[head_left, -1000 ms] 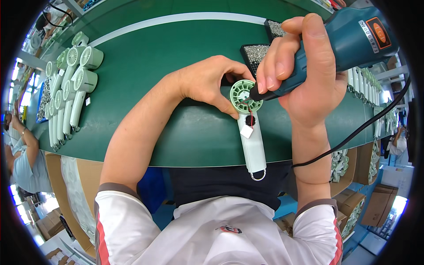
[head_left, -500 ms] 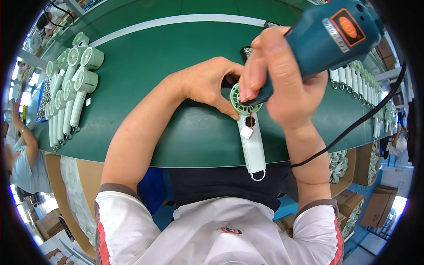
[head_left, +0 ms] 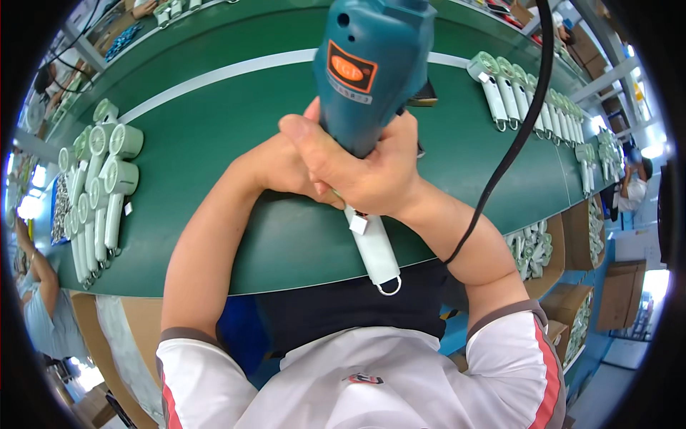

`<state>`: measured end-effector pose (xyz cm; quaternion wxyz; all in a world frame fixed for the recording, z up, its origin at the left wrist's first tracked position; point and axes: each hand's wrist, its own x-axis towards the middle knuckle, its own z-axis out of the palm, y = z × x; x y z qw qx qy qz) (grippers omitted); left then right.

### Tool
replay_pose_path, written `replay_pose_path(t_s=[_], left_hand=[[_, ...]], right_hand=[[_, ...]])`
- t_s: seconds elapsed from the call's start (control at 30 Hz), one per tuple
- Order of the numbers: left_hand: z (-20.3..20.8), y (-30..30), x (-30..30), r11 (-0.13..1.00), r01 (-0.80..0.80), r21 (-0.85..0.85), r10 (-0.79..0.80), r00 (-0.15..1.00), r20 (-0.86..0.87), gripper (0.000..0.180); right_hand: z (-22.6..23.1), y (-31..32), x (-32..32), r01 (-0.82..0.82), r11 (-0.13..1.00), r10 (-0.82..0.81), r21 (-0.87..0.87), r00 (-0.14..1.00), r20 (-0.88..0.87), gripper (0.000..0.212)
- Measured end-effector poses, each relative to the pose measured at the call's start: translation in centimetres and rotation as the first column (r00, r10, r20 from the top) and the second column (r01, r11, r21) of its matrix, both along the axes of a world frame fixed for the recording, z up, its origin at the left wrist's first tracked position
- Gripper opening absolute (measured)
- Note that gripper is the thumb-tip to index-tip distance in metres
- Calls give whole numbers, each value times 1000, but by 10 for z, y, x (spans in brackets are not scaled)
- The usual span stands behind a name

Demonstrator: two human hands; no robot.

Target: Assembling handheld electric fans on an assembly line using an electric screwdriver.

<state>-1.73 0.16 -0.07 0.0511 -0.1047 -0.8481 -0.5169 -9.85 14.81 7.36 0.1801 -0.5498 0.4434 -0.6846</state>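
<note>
Green tabletop carries small white fans at left. Right hand wraps around the blue power screwdriver. Left hand sits beneath, partly hidden; its grip cannot be determined. Below both hands, one fan's handle points toward the wearer.

Smooth green worktop crossed by a white stripe
Handheld fans with round pale-green heads and white handles are clustered at left; a row of similar fans is laid at right.
</note>
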Motion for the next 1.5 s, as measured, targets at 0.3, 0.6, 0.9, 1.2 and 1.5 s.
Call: replay_pose_path(t_s=[0.3,0.6,0.9,1.2,1.5], left_hand=[[17,2,4,999,-14,48,9,995,97,61],[16,5,3,993,-70,97,59,991,121,67],[15,5,4,996,-77,46,72,992,104,68],[16,5,3,996,-79,44,74,991,112,67],[19,5,4,996,-83,24,80,990,120,66]], right_hand=[[14,17,-30,-232,933,299,-274,924,237,17],[-18,-1,-104,314,932,-289,-184,946,149,22],[-27,-6,-105,317,939,-297,-134,943,147,24],[-30,-7,-108,313,943,-297,-116,945,140,22],[-26,-12,-100,210,978,-210,-2,977,-42,9]])
